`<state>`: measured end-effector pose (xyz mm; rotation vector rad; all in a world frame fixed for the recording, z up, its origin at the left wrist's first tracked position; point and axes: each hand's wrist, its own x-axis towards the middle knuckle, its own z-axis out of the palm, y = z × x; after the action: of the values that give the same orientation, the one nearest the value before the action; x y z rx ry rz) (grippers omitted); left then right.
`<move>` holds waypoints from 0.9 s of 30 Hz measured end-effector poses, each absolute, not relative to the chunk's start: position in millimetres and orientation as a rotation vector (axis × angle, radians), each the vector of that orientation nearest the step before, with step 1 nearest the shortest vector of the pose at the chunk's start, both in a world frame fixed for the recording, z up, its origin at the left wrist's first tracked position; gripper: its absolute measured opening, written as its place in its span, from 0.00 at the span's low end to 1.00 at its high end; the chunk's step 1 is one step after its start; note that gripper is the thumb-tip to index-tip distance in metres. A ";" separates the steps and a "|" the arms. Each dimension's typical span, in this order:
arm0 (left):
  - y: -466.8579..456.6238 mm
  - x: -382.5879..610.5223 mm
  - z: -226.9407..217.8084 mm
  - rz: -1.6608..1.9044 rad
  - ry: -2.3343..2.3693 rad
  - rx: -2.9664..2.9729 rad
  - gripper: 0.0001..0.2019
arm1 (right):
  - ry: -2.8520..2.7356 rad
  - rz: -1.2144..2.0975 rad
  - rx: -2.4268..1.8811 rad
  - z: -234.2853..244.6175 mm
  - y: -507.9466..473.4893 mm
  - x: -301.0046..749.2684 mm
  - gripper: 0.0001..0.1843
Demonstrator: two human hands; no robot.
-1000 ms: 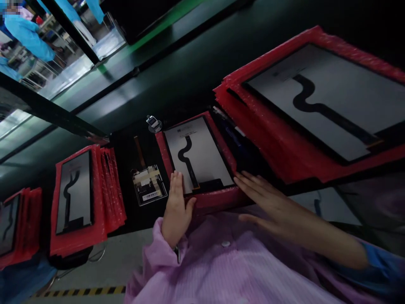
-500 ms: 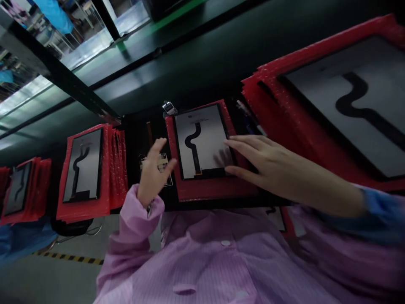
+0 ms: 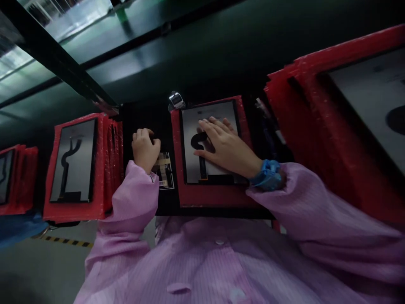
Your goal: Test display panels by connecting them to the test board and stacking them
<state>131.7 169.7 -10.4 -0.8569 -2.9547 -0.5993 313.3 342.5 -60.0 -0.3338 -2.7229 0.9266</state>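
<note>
In front of me lies a display panel [image 3: 190, 166] with a grey back and a curved black flex cable [image 3: 202, 166], on a red bubble-wrap sheet [image 3: 211, 200]. My right hand [image 3: 226, 147] rests over the panel, fingers stretched out, covering part of the cable. A blue band circles that wrist. To the left, my left hand [image 3: 145, 147] is curled on the dark worktop, where a thin brown strip lay before; whatever its fingers hold is hidden. Close beside it are small labelled pieces [image 3: 164, 171] with tan tape.
A silver tally counter [image 3: 176, 100] stands behind the panel. Stacks of red sheets topped with panels stand left [image 3: 99, 169] and right [image 3: 303, 109]. Pens [image 3: 268, 120] lie between the panel and the right stack. A blue sleeve [image 3: 20, 228] shows at far left.
My right hand has moved left from the panel's right edge onto its middle. My left hand has shifted slightly left and forward, its fingers curling in. The view has turned a little.
</note>
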 end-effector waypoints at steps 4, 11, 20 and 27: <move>164.0 120.2 -23.4 -1.333 -2.877 -0.899 0.08 | -2.466 1.309 -0.188 -51.3 343.5 317.3 0.36; 162.0 109.1 -31.5 -1.969 -2.332 -1.326 0.26 | -1.939 2.001 -0.145 -47.1 338.4 314.9 0.56; 171.3 134.1 -18.4 -2.140 -2.134 -1.462 0.18 | -1.666 2.246 -0.208 -57.4 334.7 306.2 0.30; 166.9 145.4 -11.1 -1.541 -2.444 -1.738 0.18 | -1.602 2.396 -0.156 -43.4 329.2 306.4 0.26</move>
<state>145.4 166.9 -11.1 -1.7376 -2.4445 -1.5408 306.4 329.2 -43.4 -0.1564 -1.6016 2.3959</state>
